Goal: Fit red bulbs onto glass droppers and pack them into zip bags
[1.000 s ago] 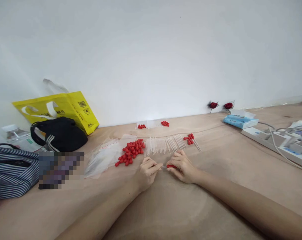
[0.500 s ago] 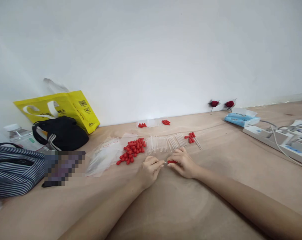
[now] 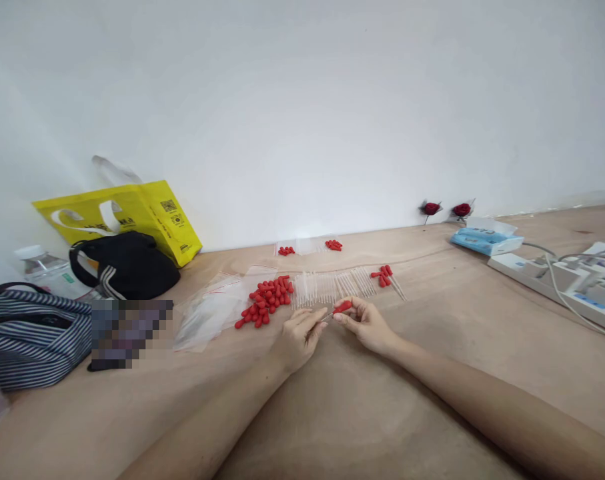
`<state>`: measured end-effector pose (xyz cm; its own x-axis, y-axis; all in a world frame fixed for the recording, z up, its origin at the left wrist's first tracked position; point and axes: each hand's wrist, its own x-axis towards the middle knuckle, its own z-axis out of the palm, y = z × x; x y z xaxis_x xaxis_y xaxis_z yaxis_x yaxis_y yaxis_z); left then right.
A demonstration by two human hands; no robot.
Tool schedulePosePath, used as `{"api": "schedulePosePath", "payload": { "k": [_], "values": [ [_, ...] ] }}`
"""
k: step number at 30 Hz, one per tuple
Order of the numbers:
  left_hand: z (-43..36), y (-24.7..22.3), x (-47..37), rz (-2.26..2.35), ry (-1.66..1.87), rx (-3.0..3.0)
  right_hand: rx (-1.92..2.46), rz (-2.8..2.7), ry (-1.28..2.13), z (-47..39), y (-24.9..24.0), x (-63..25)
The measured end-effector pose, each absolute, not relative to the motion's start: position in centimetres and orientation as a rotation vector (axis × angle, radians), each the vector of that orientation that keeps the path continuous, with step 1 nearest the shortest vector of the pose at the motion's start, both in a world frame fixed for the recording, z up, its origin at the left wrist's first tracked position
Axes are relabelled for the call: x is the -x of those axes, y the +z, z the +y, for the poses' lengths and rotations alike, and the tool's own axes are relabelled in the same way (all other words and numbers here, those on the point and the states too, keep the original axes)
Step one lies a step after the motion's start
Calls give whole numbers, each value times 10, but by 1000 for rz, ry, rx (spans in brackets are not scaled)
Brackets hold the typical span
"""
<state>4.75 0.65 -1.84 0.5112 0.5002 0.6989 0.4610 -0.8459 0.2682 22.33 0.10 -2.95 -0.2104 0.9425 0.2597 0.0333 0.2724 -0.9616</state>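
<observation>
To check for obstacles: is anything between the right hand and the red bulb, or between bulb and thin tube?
Nothing visible: the right hand holds the red bulb, seemingly touching the thin tube in the left hand.

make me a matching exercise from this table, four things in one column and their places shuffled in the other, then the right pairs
Things
1. lone red bulb
2. pile of red bulbs
3. yellow bag
4. blue tissue pack

Places
A. behind the black fabric item
B. in the right hand
C. next to the white power strip
D. between the clear plastic bags and the row of thin tubes

Right pairs: 1-B, 2-D, 3-A, 4-C
</observation>
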Motion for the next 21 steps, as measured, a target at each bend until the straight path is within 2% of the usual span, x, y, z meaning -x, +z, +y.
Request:
{"api": "schedulePosePath", "payload": {
  "k": [3,6,11,16,21],
  "values": [
    [5,-17,-46,882,1221,-2634,899,-1468,1084,7,-29,-217],
    [4,-16,-45,987,1191,-2579,1032,-1467,933,28,-25,-236],
    [5,-15,-44,1036,1105,-2590,1829,-1614,403,67,-10,-313],
    [7,-17,-46,998,1028,-2618,2065,-1581,252,78,-16,-367],
    [7,-19,-45,1017,1000,-2624,2137,-1622,193,82,-31,-367]
  ]
}}
